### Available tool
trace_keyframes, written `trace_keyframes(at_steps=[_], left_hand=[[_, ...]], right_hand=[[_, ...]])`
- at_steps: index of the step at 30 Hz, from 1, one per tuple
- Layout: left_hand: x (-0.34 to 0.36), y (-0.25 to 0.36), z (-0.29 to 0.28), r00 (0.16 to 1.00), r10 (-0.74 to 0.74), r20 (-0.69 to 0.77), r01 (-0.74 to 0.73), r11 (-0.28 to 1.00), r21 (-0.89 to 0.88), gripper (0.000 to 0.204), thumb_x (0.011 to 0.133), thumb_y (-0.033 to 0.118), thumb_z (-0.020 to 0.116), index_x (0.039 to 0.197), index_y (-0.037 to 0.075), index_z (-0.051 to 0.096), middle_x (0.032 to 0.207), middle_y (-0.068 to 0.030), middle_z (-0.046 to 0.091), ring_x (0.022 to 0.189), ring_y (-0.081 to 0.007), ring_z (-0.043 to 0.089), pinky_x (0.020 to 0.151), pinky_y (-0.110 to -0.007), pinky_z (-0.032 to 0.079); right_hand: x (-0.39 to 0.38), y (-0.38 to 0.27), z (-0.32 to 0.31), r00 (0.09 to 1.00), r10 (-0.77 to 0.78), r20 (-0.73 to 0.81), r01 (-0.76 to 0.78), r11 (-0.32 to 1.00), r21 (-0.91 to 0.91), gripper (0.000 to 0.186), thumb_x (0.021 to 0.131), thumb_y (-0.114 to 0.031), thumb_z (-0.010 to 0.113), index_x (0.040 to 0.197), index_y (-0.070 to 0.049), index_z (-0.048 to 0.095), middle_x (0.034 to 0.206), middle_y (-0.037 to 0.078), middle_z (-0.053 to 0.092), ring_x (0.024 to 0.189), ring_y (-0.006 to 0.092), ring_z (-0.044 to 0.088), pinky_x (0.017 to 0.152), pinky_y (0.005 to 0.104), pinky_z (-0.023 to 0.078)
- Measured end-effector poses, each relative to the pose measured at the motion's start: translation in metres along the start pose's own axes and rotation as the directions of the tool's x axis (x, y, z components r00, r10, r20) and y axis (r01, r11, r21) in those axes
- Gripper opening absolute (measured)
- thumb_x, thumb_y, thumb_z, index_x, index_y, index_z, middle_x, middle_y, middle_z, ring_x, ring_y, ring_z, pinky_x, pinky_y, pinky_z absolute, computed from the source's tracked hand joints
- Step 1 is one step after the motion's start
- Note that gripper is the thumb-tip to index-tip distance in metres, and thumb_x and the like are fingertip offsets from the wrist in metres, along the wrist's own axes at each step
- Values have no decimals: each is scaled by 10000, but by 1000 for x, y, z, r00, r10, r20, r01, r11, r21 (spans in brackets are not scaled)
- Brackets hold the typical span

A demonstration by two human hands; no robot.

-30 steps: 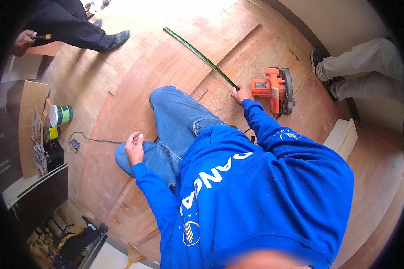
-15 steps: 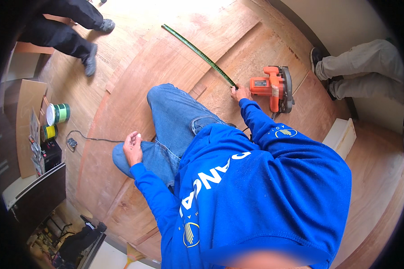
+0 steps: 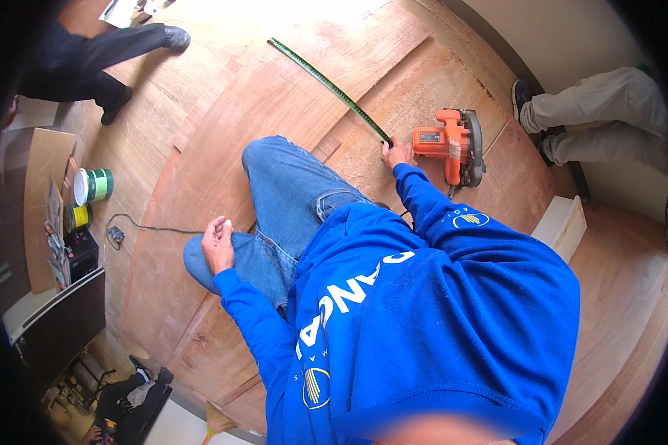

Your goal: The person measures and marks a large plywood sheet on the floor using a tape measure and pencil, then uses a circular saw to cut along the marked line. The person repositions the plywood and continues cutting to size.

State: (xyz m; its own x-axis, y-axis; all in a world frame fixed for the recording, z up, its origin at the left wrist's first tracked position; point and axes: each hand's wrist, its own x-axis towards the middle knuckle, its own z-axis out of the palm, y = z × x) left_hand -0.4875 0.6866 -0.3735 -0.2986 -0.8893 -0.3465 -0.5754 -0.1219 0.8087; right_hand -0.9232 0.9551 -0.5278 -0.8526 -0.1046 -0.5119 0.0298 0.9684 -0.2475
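Observation:
My right hand [image 3: 400,153] is closed on the near end of a long, narrow green measuring strip [image 3: 326,82] with dark marks along it. The strip runs away to the far left over the wooden boards [image 3: 223,141]. Just right of that hand, an orange circular saw [image 3: 450,147] with a dark blade guard rests on the wood. Over my bent knee, my left hand [image 3: 218,246] hangs with loosely curled fingers, the thumb a little apart. A pale spot shows at its thumb tip; I make out no object in it.
A black cable with a plug [image 3: 116,233] lies at left, near a green-and-white tub [image 3: 93,187] and a yellow-labelled can [image 3: 79,217]. A person in dark trousers [image 3: 119,48] is far left; another in pale trousers [image 3: 601,119] is at right. A white box [image 3: 560,226] stands behind the saw.
At far left, the person in dark trousers has shifted their legs. Another person at lower left shows more of their arm and hand. My hands, the strip and the saw stay nearly in place.

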Motion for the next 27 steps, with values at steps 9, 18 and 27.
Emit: trace_keyframes(at_steps=[9, 18, 27], left_hand=[[-1, 0, 0, 1000, 0, -2, 0, 1000, 16, 321, 965, 154, 724, 1213, -46, 677, 1061, -115, 726, 949, -159, 679, 852, -288, 547], [-1, -2, -1, 1000, -5, -6, 5, 1000, 5, 334, 959, 165, 733, 1215, -42, 679, 1078, -124, 731, 957, -161, 680, 867, -293, 545], [3, -6, 3, 1000, 1, -18, 0, 1000, 10, 309, 953, 170, 739, 1185, -30, 697, 1045, -122, 745, 930, -165, 688, 841, -304, 561]], right_hand=[[-11, -3, 4, 998, -6, -63, -1, 994, -107, 504, 972, -459, 607, 1457, -369, 505, 1401, 224, 474, 1356, 416, 464, 1018, 691, 425], [-16, -7, 3, 996, -2, -87, -10, 990, -140, 505, 978, -453, 609, 1462, -374, 490, 1398, 220, 455, 1349, 417, 452, 999, 702, 426], [18, 12, 3, 898, -430, 95, 375, 860, 345, 373, 980, -417, 627, 1113, -84, 728, 824, 133, 707, 854, 284, 725, 844, 370, 573]])
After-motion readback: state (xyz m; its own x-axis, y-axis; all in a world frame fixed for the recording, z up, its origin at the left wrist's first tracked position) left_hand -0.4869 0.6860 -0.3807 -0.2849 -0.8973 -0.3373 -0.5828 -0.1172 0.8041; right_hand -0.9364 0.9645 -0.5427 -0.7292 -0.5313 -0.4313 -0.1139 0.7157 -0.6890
